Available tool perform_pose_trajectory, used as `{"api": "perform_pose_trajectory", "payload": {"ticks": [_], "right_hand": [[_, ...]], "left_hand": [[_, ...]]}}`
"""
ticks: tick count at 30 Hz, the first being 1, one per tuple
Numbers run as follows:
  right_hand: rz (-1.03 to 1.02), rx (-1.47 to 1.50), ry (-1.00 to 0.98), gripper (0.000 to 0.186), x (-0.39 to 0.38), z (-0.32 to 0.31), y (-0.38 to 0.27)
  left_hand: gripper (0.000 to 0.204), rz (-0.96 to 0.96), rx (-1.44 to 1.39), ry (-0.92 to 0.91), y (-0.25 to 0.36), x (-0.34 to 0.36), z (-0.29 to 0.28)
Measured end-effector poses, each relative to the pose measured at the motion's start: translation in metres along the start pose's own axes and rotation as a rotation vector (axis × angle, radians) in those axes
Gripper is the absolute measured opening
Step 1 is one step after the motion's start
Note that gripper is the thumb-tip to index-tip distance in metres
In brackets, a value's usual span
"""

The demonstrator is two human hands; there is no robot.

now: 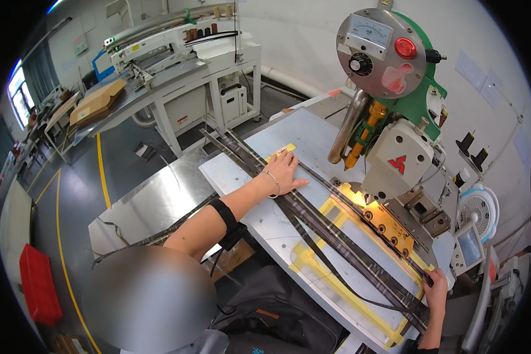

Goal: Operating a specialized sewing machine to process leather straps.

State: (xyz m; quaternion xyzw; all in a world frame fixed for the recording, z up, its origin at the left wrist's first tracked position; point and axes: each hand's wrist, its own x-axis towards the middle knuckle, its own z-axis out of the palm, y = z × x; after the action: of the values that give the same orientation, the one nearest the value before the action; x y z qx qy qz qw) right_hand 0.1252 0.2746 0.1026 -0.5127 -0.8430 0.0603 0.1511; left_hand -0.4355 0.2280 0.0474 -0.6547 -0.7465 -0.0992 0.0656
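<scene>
A long dark plaid fabric strip runs slantwise over the pale work table, with narrower dark bands beside it. My left hand lies flat near its far end, fingers stretched over the strips and a piece of yellow tape. At the near right corner, my right hand is closed round the end of a thin dark strip, with its fingertips partly hidden. This thin strip passes along the brass-coloured clamp plate under the sewing machine head. Yellow tape marks out a frame on the table.
A round metal panel with a gauge and red button hangs over the table. Right of it stand a white fan and a small screen. A shiny metal side table adjoins on the left. A red bin sits on the floor.
</scene>
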Motion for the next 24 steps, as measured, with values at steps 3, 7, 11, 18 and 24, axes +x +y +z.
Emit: {"api": "perform_pose_trajectory", "payload": {"ticks": [3, 7, 11, 18, 24], "right_hand": [[-0.010, 0.017, 0.018, 0.029, 0.000, 0.001, 0.000], [0.016, -0.015, -0.011, 0.029, 0.004, -0.003, -0.007], [0.026, -0.131, 0.036, 0.037, 0.003, -0.003, -0.041], [-0.403, 0.142, -0.146, 0.059, 0.022, 0.036, -0.135], [-0.320, -0.056, -0.324, 0.072, 0.049, 0.070, -0.162]], "left_hand": [[0.079, 0.002, -0.018, -0.013, 0.000, 0.001, -0.003], [0.079, -0.013, -0.052, -0.029, 0.001, -0.001, -0.011], [0.077, 0.011, -0.053, -0.036, 0.002, -0.001, -0.012], [0.074, 0.094, 0.039, 0.009, -0.001, 0.003, -0.010], [0.074, 0.105, 0.060, 0.010, 0.001, 0.003, -0.014]]}}
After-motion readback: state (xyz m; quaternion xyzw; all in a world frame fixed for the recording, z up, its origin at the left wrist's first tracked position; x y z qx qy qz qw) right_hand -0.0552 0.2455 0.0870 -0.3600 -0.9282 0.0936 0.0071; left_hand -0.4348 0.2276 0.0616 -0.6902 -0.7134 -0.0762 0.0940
